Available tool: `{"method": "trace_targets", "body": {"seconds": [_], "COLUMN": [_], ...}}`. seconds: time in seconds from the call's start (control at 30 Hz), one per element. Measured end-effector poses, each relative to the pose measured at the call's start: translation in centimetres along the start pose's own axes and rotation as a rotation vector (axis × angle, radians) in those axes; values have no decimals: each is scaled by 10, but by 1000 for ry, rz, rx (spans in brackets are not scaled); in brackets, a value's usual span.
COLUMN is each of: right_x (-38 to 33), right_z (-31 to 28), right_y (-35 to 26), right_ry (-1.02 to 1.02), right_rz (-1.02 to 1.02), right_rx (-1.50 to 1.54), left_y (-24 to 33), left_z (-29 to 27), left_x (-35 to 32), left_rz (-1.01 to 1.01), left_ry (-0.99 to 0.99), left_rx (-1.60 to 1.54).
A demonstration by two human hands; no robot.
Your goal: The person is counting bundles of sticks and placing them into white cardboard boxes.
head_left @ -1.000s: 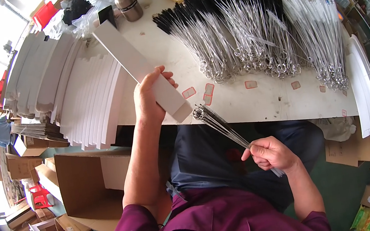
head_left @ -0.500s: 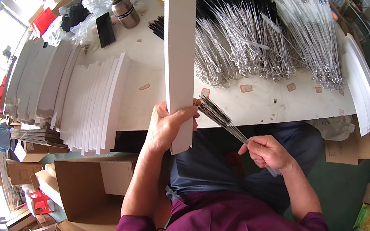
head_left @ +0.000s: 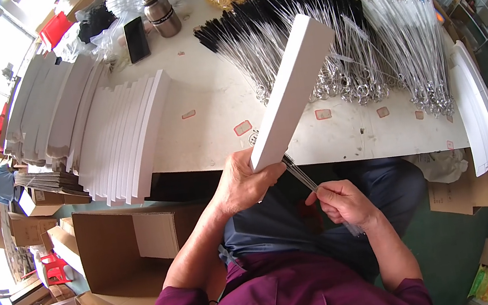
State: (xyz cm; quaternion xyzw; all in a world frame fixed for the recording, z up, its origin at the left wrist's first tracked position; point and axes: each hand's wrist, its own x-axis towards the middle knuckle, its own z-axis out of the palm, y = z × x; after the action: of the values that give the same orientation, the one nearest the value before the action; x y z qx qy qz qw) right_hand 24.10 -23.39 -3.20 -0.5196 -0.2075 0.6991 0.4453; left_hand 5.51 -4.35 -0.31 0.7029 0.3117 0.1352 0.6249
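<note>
My left hand grips the lower end of a long, narrow white box. The box slants up to the right over the table's front edge. My right hand is closed around a small bundle of thin wire brushes. Their dark bristle ends reach to the box's lower end, partly behind it and my left fingers. Whether the bristles are inside the box I cannot tell. Beyond the box, piles of wire-handled brushes with black bristles and with white bristles lie on the table.
Flat white boxes stand in a row at the table's left, with more white boxes at the right edge. A steel flask and a phone are at the back. An open carton sits below left.
The white box has tilted to the right and dropped lower in my left hand. The brushes' bristle ends, plainly visible before, are now mostly hidden at its lower end.
</note>
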Motion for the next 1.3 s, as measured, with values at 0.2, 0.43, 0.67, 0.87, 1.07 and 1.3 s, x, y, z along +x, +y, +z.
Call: {"method": "trace_targets", "body": {"seconds": [0.2, 0.43, 0.67, 0.87, 1.07, 1.3], "right_x": [-4, -3, -4, -2, -1, -1], "right_z": [-7, -4, -7, -6, -6, -8], "right_y": [3, 3, 8, 10, 10, 11], "right_ry": [-2, -15, 6, 45, 59, 34], "right_rz": [0, -17, -52, -92, -80, -54], "right_rx": [56, 52, -32, -110, -111, -23], "left_y": [1, 9, 0, 3, 0, 0], "left_z": [-21, -11, -15, -20, -13, -10], "left_x": [-6, 0, 9, 5, 5, 3], "left_rz": [102, -13, -72, -107, -93, 24], "left_ry": [310, 352, 389, 207, 161, 69], "left_rx": [-370, -238, -159, -324, -279, -371]}}
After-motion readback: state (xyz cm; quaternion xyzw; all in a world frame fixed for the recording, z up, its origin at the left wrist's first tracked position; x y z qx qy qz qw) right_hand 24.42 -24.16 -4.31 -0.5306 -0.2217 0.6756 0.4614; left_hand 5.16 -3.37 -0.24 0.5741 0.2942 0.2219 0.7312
